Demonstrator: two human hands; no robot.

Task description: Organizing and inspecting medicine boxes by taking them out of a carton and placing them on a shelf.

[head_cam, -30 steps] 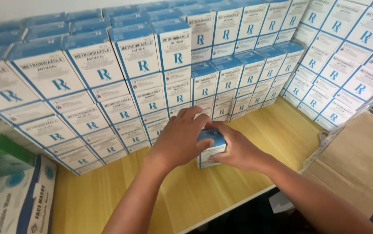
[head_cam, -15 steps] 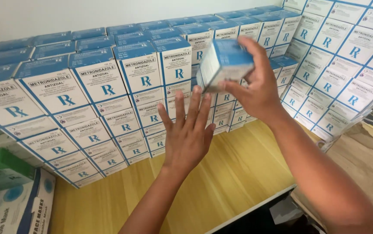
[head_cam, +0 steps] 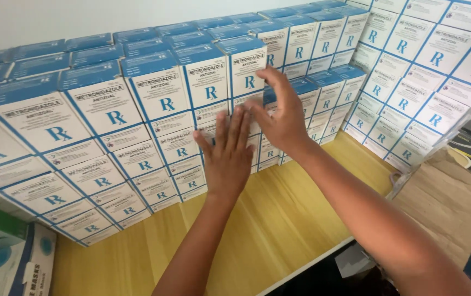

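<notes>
Head view, the only one: both hands are up against a wall of stacked white-and-blue cartons (head_cam: 161, 101) on a light wooden tabletop (head_cam: 279, 219). Left hand (head_cam: 229, 159) is open, fingers straight and together, palm flat on the carton fronts below the tall column. Right hand (head_cam: 279, 118) is also open, fingers spread, pressing on a blue-topped carton (head_cam: 271, 96) that sits on top of the shorter column just right of the tall one — neither hand grips anything. That carton looks seated in the stack, mostly hidden by the right hand, so whether it is flush I cannot tell. Progress, as a judgement: the wall is largely built, this carton is placed and only being squared up; the columns from here to the right are lower than those on the left, so gaps remain up there. More cartons (head_cam: 427, 71) stand at an angle at far right. Mask boxes (head_cam: 11, 263) lower left, brown cardboard (head_cam: 449, 203) lower right.
</notes>
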